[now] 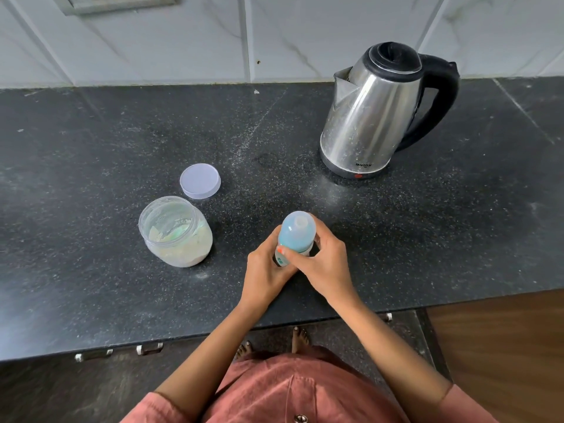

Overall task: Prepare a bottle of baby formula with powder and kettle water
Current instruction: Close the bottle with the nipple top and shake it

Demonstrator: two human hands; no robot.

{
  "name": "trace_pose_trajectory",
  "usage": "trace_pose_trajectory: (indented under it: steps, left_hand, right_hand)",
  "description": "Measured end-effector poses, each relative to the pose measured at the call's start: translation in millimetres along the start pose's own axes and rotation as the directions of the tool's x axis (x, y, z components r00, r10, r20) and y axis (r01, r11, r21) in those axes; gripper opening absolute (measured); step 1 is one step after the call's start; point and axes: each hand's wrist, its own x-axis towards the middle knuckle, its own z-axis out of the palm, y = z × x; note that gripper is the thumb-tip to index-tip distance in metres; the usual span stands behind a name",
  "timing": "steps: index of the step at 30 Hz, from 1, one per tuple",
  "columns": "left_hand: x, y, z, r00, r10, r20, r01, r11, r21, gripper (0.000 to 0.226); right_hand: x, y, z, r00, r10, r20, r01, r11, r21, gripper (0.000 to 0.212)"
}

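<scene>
Head view: we grip the capped baby bottle (pixel 296 232) with left hand (pixel 265 271) and right hand (pixel 323 264). Open formula jar (pixel 175 232) stands at nine o'clock, kettle (pixel 375 114) at one.

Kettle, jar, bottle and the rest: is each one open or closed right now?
Kettle: lid shut, standing upright on the counter.
Jar: open, upright, partly full of powder.
Jar lid: off, lying flat behind the jar.
Bottle: upright, cap on.
Left hand: gripping the bottle.
Right hand: gripping the bottle.
</scene>
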Motion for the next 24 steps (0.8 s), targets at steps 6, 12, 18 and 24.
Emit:
trace_pose_trajectory:
  steps: [6,12,18,24]
  left_hand:
    - [6,-5,-7,0.995,-0.034,0.094,0.035,0.999,-0.005,0.053]
    - [5,-4,-4,0.998,-0.031,0.062,0.030,0.999,0.010,0.060]
    - [3,-3,-3,1.000,-0.014,0.025,0.013,0.999,0.031,0.058]
    - [1,0,-2,1.000,-0.013,0.016,0.013,1.000,0.003,0.054]
  right_hand:
    - [30,-2,-29,0.897,-0.010,0.441,0.035,0.998,-0.049,0.067]
    - [31,0,-28,0.919,-0.007,0.393,0.052,0.993,-0.104,0.061]
    - [19,0,-14,0.975,-0.008,0.224,0.033,0.994,-0.109,0.063]
    - [11,-1,-8,0.994,-0.010,0.107,0.016,0.998,-0.057,0.061]
